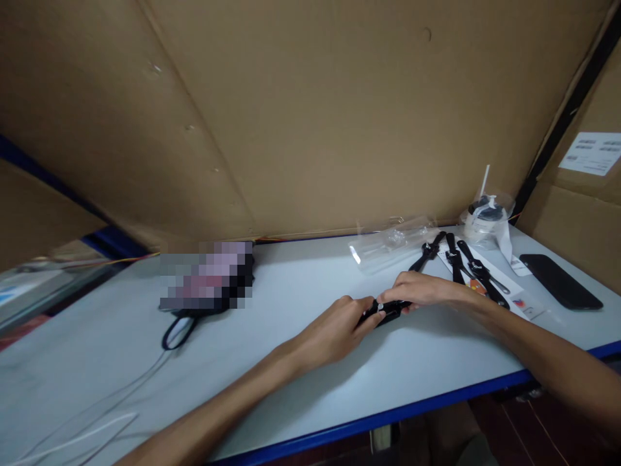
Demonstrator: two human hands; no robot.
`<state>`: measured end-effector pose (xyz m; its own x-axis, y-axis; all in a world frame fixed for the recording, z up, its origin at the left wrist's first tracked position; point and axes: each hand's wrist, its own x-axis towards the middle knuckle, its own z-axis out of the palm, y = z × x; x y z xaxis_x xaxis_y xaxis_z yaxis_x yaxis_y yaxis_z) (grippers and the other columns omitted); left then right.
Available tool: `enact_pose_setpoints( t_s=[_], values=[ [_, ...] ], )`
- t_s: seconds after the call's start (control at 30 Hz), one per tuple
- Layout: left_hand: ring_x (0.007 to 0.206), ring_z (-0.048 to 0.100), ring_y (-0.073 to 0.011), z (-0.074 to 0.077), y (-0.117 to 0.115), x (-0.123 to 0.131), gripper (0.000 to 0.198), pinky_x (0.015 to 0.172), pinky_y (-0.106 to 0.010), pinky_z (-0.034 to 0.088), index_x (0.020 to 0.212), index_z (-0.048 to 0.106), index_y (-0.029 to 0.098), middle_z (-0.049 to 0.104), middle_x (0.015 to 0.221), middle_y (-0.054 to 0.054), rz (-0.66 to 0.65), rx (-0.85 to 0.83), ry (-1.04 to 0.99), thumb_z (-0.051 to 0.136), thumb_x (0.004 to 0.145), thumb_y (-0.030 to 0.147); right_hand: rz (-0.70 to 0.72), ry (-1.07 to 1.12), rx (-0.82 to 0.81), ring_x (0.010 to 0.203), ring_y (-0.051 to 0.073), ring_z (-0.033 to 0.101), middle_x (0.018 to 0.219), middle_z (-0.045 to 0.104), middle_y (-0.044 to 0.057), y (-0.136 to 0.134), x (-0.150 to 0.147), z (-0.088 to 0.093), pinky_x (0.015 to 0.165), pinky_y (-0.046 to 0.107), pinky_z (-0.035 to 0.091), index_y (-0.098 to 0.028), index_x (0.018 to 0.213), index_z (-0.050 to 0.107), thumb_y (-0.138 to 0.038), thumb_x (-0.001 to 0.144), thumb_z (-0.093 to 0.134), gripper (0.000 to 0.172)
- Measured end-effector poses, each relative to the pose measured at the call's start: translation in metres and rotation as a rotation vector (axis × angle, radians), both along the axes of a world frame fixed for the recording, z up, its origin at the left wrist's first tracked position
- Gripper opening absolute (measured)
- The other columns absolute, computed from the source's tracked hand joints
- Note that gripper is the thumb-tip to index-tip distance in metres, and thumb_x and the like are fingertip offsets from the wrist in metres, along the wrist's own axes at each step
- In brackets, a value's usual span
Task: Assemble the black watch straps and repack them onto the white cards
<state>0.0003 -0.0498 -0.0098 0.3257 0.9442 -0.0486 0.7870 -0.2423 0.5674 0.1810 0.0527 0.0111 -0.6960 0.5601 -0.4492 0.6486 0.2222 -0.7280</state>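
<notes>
Both hands meet just above the table, at the middle right of the view. My left hand has its fingers closed on one end of a slim black watch-like item with a small silvery spot. My right hand pinches the same item from the other side, fingers bent over it. Much of the item is hidden by the fingers, so its exact kind is unclear. Beyond my right hand lie similar black strap-shaped pieces with thicker middles, one beside another, partly over a printed white sheet.
Clear plastic bags lie by the cardboard wall. A plastic-wrapped cup with a straw stands in the back right corner. A black phone-like slab lies at right. At left sit a blurred-out object, a black loop and thin cords.
</notes>
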Motion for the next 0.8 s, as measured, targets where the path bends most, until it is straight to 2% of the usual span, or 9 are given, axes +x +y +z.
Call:
enact_pose_setpoints(
  t_s=[0.13, 0.23, 0.3, 0.37, 0.47, 0.53, 0.67, 0.8],
  values=[
    [0.054, 0.035, -0.0106, 0.002, 0.001, 0.0, 0.042, 0.052, -0.026, 0.026, 0.086, 0.067, 0.016, 0.05, 0.061, 0.002, 0.023, -0.052, -0.049, 0.041, 0.097, 0.047, 0.048, 0.004, 0.06, 0.05, 0.01, 0.042, 0.053, 0.05, -0.001, 0.0, 0.002, 0.0, 0.051, 0.024, 0.032, -0.016, 0.058, 0.057, -0.055, 0.086, 0.057, 0.048],
    [0.052, 0.031, -0.0096, 0.003, 0.004, -0.002, 0.039, 0.05, -0.025, 0.023, 0.081, 0.063, 0.017, 0.044, 0.057, 0.004, 0.032, -0.122, -0.162, 0.045, 0.094, 0.049, 0.089, 0.006, 0.138, 0.049, 0.009, 0.042, 0.052, 0.052, 0.0, 0.0, 0.002, 0.0, 0.052, 0.024, 0.032, -0.016, 0.057, 0.057, -0.06, 0.094, 0.048, 0.059],
    [0.048, 0.031, -0.0092, 0.003, 0.007, -0.004, 0.04, 0.048, -0.025, 0.023, 0.078, 0.059, 0.018, 0.043, 0.054, 0.005, 0.057, -0.188, -0.245, 0.045, 0.093, 0.052, 0.064, -0.025, 0.245, 0.05, 0.01, 0.045, 0.055, 0.055, 0.002, -0.001, 0.002, -0.001, 0.054, 0.025, 0.034, -0.016, 0.057, 0.057, -0.058, 0.099, 0.039, 0.062],
    [0.045, 0.034, -0.0096, 0.002, 0.011, -0.006, 0.041, 0.048, -0.025, 0.025, 0.075, 0.053, 0.02, 0.044, 0.051, 0.006, 0.115, -0.221, -0.287, 0.043, 0.092, 0.055, 0.003, -0.099, 0.441, 0.056, 0.013, 0.052, 0.061, 0.061, 0.005, -0.002, 0.001, -0.004, 0.058, 0.026, 0.035, -0.016, 0.061, 0.061, -0.052, 0.102, 0.036, 0.06],
    [0.046, 0.038, -0.0109, 0.001, 0.015, -0.009, 0.041, 0.051, -0.025, 0.028, 0.071, 0.05, 0.021, 0.048, 0.05, 0.005, 0.201, -0.092, -0.227, 0.041, 0.094, 0.054, -0.044, -0.222, 0.743, 0.073, 0.019, 0.064, 0.079, 0.071, 0.012, -0.001, 0.0, -0.012, 0.065, 0.028, 0.039, -0.015, 0.076, 0.072, -0.043, 0.103, 0.037, 0.052],
    [0.05, 0.041, -0.012, -0.001, 0.016, -0.011, 0.04, 0.055, -0.026, 0.028, 0.068, 0.049, 0.021, 0.05, 0.052, 0.003, 0.232, 0.049, -0.136, 0.04, 0.095, 0.049, -0.048, -0.269, 0.852, 0.083, 0.023, 0.068, 0.09, 0.074, 0.015, 0.0, 0.0, -0.017, 0.069, 0.029, 0.041, -0.014, 0.087, 0.075, -0.041, 0.103, 0.038, 0.049],
    [0.053, 0.043, -0.0142, -0.002, 0.017, -0.013, 0.035, 0.059, -0.027, 0.026, 0.068, 0.052, 0.021, 0.051, 0.054, 0.002, 0.273, 0.215, 0.066, 0.039, 0.096, 0.039, -0.04, -0.301, 0.962, 0.086, 0.025, 0.071, 0.095, 0.076, 0.018, -0.002, -0.002, -0.023, 0.071, 0.031, 0.044, -0.012, 0.094, 0.077, -0.038, 0.103, 0.037, 0.049],
    [0.05, 0.045, -0.0154, -0.004, 0.017, -0.016, 0.034, 0.058, -0.027, 0.024, 0.07, 0.057, 0.022, 0.052, 0.053, 0.001, 0.295, 0.294, 0.167, 0.04, 0.096, 0.037, 0.004, -0.326, 1.021, 0.085, 0.028, 0.072, 0.091, 0.075, 0.021, -0.009, -0.002, -0.02, 0.072, 0.034, 0.046, -0.011, 0.096, 0.078, -0.032, 0.103, 0.038, 0.046]
  ],
)
